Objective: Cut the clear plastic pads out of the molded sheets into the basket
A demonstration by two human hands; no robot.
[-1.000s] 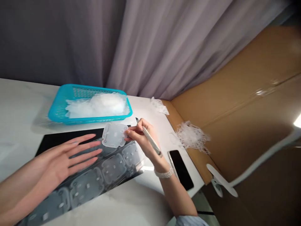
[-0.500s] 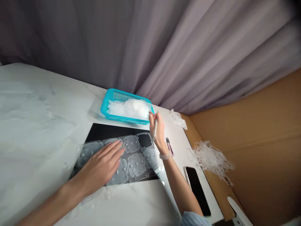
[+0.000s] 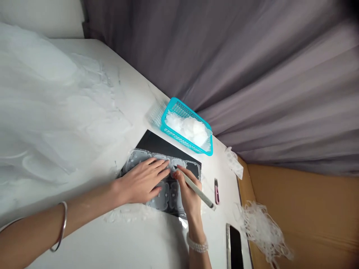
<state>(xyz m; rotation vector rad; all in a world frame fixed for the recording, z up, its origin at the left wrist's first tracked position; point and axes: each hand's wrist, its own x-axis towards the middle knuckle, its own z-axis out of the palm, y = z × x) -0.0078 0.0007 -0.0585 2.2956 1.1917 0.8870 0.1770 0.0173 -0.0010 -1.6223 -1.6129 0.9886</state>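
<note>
- Left hand (image 3: 141,181) is pressed flat on the sheet, fingers open and slightly spread, not gripping anything, just pinning it down.
- Right hand (image 3: 187,190) has its fingers (image 3: 181,173) closed around a slim white pen-shaped tool (image 3: 196,188), pinched like a pencil, with the dark tip (image 3: 175,167) right at the plastic.
- The clear plastic sheet (image 3: 162,179) is a thin, glossy, slightly cloudy thing, moulded into rounded-square cells with little raised tabs. It lies under both hands on a black mat (image 3: 165,144), with the mat's edge showing past it.
- Just beyond the mat sits a turquoise plastic basket (image 3: 185,127) with mesh-style walls, heaped with crinkly clear offcuts (image 3: 187,129). Its rim has tiny moulded lettering, but I can't read it from here.
- Right of the mat there's a small pair of pink-handled thread snips (image 3: 216,191) lying on the white marble-look table (image 3: 123,93).
- Near the table edge is a black-screened phone (image 3: 235,248), and a wispy tangle of plastic scrap (image 3: 262,231) sits against a brown cardboard box (image 3: 303,201).
- Nice jewellery too: a thin silver bangle (image 3: 62,226) on the left wrist, a beaded pearl bracelet (image 3: 197,244) on the right.
- Behind it all hangs a soft grey curtain (image 3: 252,74).
</note>
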